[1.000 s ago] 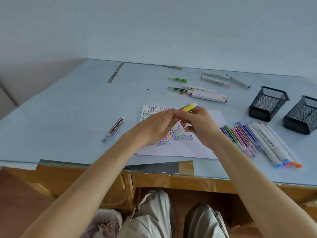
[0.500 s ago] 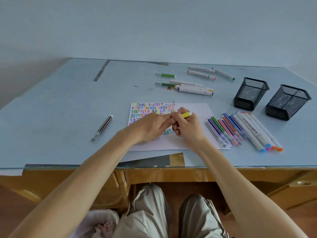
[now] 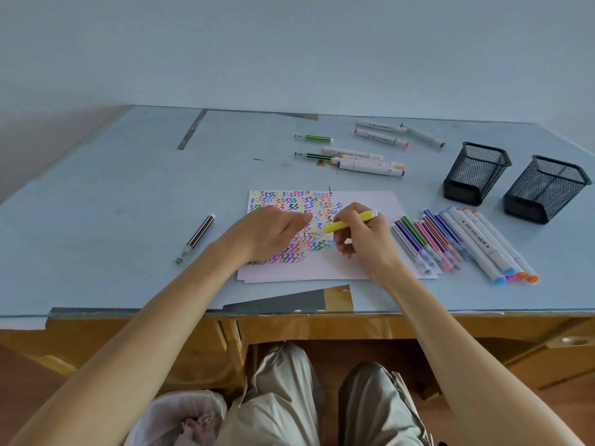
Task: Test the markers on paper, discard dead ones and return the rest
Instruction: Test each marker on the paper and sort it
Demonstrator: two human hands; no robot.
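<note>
Landmark: the paper [image 3: 360, 259], lying on the surface [image 3: 112, 204] near its front edge.

Left of paper: one brown striped marker [image 3: 196, 237], alone, well apart from the sheet. Judged a reject or a stray; cannot tell which.

On paper: left hand [image 3: 267, 235] rests knuckles-up on the scribbled zigzag rows, pinning the sheet. Fingers look loosely curled; whether that grip holds the cap cannot be told from this view. Right hand [image 3: 363, 243] has its grip closed round the yellow marker [image 3: 349, 223], tip down at the paper beside the lower rows, back end pointing up and right.

Risks, as judgements:
- Yellow ink is faint on white; a live marker could be misread as dead. Test on a bare patch, not over old marks.
- Left palm lies on earlier strokes; smearing is possible if any are wet.
- If the sheet slips, the tip could mark the surface.
- Cap, if mislaid, leaves the marker to dry.

Behind paper: a loose group of far markers [image 3: 363, 159], thin green ones and thick white ones.

Right of paper: row of sorted markers [image 3: 450, 246], thin coloured ones overlapping the sheet's edge, thick white ones just beyond.

Containers, right of and behind paper: two black mesh holders, near holder [image 3: 475, 175] and far holder [image 3: 545, 191], upright, side by side. Through the mesh no markers show; both appear empty, so the return step is judged not yet begun.
</note>
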